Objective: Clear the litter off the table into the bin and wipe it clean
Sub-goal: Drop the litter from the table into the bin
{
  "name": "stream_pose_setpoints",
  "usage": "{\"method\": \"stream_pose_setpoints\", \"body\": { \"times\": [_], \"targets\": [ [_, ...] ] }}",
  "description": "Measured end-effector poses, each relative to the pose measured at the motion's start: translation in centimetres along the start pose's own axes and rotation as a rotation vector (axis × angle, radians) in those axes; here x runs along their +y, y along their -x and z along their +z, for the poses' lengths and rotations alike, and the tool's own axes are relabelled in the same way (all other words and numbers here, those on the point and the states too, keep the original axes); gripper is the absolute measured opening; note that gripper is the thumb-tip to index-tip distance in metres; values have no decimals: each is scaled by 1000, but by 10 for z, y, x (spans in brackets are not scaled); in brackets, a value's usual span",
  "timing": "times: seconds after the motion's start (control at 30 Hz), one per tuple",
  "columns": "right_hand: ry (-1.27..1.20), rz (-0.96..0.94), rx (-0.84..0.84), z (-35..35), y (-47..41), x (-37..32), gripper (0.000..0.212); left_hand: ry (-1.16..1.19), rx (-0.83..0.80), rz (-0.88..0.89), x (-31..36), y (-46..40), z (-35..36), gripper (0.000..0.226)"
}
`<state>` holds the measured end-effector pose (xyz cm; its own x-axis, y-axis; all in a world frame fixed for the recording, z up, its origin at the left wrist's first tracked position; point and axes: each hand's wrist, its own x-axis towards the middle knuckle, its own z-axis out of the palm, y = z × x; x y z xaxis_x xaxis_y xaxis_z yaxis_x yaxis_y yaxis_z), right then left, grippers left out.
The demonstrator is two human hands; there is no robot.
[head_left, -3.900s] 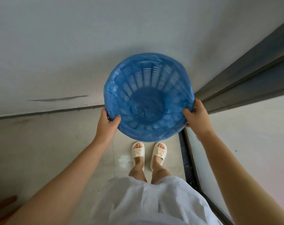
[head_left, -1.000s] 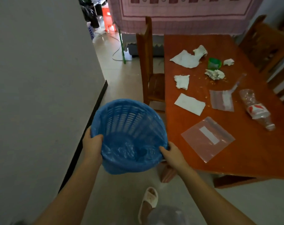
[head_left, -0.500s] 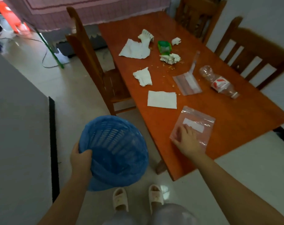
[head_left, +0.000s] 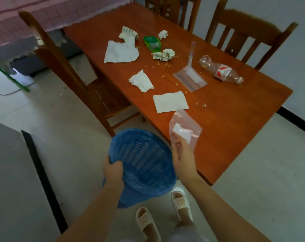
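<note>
My left hand (head_left: 113,170) grips the near rim of a blue bin (head_left: 144,165) lined with a blue bag, held beside the near corner of the wooden table (head_left: 235,123). My right hand (head_left: 182,154) holds a clear zip bag (head_left: 184,128) lifted off the table, next to the bin's right rim. On the table lie a flat white tissue (head_left: 170,101), a crumpled tissue (head_left: 142,81), a large torn paper (head_left: 121,52), a second zip bag (head_left: 190,77), a crushed plastic bottle (head_left: 221,71), a green wrapper (head_left: 152,43), paper balls (head_left: 164,54) and scattered crumbs.
A wooden chair (head_left: 74,72) stands at the table's left side, close to the bin. Two more chairs (head_left: 244,34) stand along the far side by a white wall. A pink cloth (head_left: 43,13) hangs at the top left. A grey wall (head_left: 12,180) is on my left.
My right hand has lifted the near zip bag off the table and brought it toward the bin. My left hand now holds the bin alone, closer to the table.
</note>
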<state>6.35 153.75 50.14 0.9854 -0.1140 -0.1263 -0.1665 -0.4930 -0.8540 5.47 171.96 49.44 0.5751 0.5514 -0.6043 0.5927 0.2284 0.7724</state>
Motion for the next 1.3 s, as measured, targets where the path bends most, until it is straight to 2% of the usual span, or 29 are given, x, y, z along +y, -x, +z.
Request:
{"method": "stream_pose_setpoints", "body": {
  "times": [0.13, 0.3, 0.37, 0.43, 0.5, 0.63, 0.73, 0.77, 0.83, 0.87, 0.93, 1.03, 1.1, 1.2, 1.23, 1.3],
  "targets": [
    [-64, -82, -299, 69, 34, -12, 21, -40, -68, 36, 6, -10, -12, 53],
    [67, 133, -648, 122, 4, -1, 9, -35, -71, 30, 15, -25, -24, 50],
    [178, 216, -817, 126, -12, -2, 25, -4, -62, 3, 18, -32, -25, 49],
    [218, 230, -889, 119, -28, -9, 43, 15, -49, -29, 21, -41, -25, 50],
    [200, 128, -796, 101, -49, -20, 39, 17, -63, -66, 27, -51, -23, 53],
    [113, 7, -437, 46, -114, -37, 25, -10, -86, -92, 43, -70, -9, 56],
    [349, -44, -179, 19, -174, -29, 34, -45, -64, -81, 54, -85, 5, 55],
    [457, -38, -174, 16, -189, -21, 41, -55, -53, -81, 57, -89, 10, 55],
    [633, -11, -275, 14, -209, -6, 51, -60, -36, -89, 62, -99, 16, 54],
    [700, -15, -312, 14, -215, 1, 51, -58, -27, -95, 63, -106, 18, 55],
    [757, -63, -278, 14, -219, 12, 42, -49, -1, -117, 68, -117, 24, 55],
    [725, -129, -169, 13, -223, 21, 26, -50, 16, -154, 75, -131, 32, 57],
    [692, -152, -131, 14, -227, 25, 24, -60, 9, -165, 79, -138, 37, 58],
    [452, -114, -76, 17, -228, 6, 23, -82, -13, -166, 85, -146, 42, 59],
    [370, -152, -81, 21, -224, -7, 22, -83, -18, -164, 88, -148, 42, 59],
    [266, -291, -205, 42, -209, -32, 20, -92, -26, -153, 94, -153, 43, 59]
  ]
}}
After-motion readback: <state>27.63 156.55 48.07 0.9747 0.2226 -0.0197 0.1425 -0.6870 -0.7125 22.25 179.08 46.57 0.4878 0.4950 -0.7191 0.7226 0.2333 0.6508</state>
